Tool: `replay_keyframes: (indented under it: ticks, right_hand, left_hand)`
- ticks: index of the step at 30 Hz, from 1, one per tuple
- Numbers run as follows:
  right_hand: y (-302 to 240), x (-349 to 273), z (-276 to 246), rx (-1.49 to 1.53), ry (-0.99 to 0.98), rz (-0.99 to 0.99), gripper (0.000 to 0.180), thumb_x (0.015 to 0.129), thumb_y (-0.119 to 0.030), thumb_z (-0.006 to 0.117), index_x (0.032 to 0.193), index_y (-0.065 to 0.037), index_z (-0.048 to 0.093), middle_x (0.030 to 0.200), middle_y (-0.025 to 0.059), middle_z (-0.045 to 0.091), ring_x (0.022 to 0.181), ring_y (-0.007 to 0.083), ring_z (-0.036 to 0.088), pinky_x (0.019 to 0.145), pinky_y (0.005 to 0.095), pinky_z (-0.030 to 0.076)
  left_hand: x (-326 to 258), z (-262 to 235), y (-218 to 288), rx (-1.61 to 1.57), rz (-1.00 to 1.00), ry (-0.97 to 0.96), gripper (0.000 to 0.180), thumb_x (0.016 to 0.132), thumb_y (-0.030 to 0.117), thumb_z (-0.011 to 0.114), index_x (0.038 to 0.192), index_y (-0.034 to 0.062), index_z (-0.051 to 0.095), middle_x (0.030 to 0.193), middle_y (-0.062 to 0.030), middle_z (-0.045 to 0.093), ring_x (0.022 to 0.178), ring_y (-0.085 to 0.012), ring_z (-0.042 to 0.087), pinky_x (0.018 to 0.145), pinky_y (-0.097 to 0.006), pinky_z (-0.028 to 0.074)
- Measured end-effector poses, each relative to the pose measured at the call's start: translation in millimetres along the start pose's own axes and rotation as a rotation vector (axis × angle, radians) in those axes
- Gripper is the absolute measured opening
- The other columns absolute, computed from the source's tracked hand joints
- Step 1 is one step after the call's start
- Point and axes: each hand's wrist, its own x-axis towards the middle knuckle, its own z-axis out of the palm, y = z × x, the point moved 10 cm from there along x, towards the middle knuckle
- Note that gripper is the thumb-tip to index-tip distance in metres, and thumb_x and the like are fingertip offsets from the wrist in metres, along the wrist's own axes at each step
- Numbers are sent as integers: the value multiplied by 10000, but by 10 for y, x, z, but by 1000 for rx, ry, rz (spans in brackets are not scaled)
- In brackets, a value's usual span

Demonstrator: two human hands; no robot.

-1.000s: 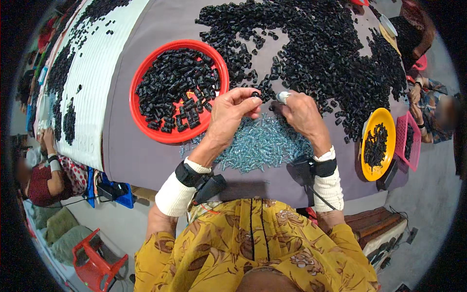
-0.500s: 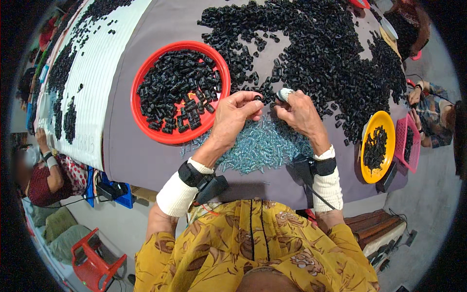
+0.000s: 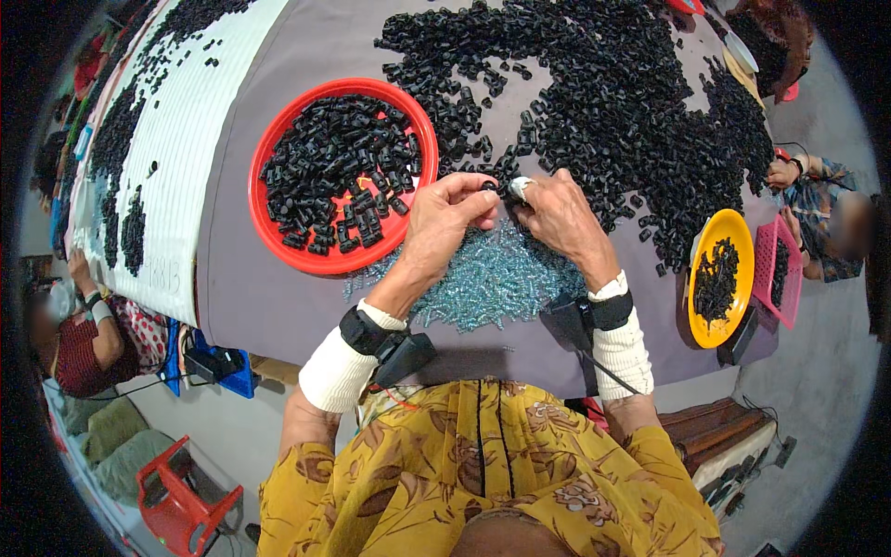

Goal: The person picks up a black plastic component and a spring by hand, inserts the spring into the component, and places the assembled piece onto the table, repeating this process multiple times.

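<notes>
Over the table, my left hand is closed, pinching a small black plastic part between thumb and forefinger. Close beside it on the right, my right hand has its fingers curled together, with a white wrap on one fingertip. Whatever those right fingers hold is hidden or too small to name. Beneath both hands lies a pile of small, shiny, bluish spring-like pieces. To the left stands a round red tray holding many black plastic parts. A broad heap of loose black parts spreads beyond my hands.
A yellow oval tray with thin black pieces and a pink basket stand at the right. White corrugated sheeting with more black parts covers the left. Co-workers sit at both sides. A red plastic chair stands lower left.
My right hand has moved left, its wrapped fingertip now right by the black part. My left hand has stayed almost still, keeping its pinch.
</notes>
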Motion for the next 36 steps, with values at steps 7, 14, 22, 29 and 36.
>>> replay_keyframes:
  ticks: [7, 14, 22, 29, 36]
  right_hand:
    - [8, -43, -281, 276, 106, 101, 183, 710, -138, 696, 709, -26, 551, 643, 117, 568, 645, 316, 494, 654, 403, 402]
    - [-266, 32, -621, 280, 200, -22, 153, 733, -112, 696, 730, -22, 573, 678, 121, 569, 665, 317, 505, 649, 395, 402]
    - [-350, -14, -861, 283, 331, -26, 134, 760, -99, 700, 821, -6, 625, 795, 118, 634, 766, 308, 575, 702, 375, 453]
    - [-397, -6, -1158, 225, 464, -25, 166, 715, -94, 748, 813, -27, 632, 719, 79, 583, 698, 271, 525, 629, 365, 431]
    - [-462, 55, -1101, 137, 387, -91, 163, 706, -78, 738, 815, -25, 627, 739, 84, 574, 713, 284, 516, 660, 371, 426]
  left_hand:
    - [-5, 17, 18, 28, 13, -12, 188, 868, 72, 624, 1030, -25, 627, 857, -61, 661, 736, -105, 617, 685, -227, 517]
    - [-54, 204, 151, -98, 19, -90, 205, 867, 40, 606, 1058, -36, 604, 867, -70, 659, 730, -132, 633, 692, -260, 535]
    - [-107, 255, 425, -110, 175, -78, 214, 872, 39, 611, 1075, -30, 605, 879, -75, 663, 744, -139, 645, 695, -268, 541]
    - [-178, 274, 588, 87, 285, -36, 249, 873, 74, 638, 1101, -26, 629, 894, -79, 681, 774, -117, 640, 711, -246, 532]
    - [-199, 291, 642, 224, 334, -16, 258, 870, 56, 634, 1115, -25, 632, 855, -62, 682, 764, -95, 622, 696, -226, 515]
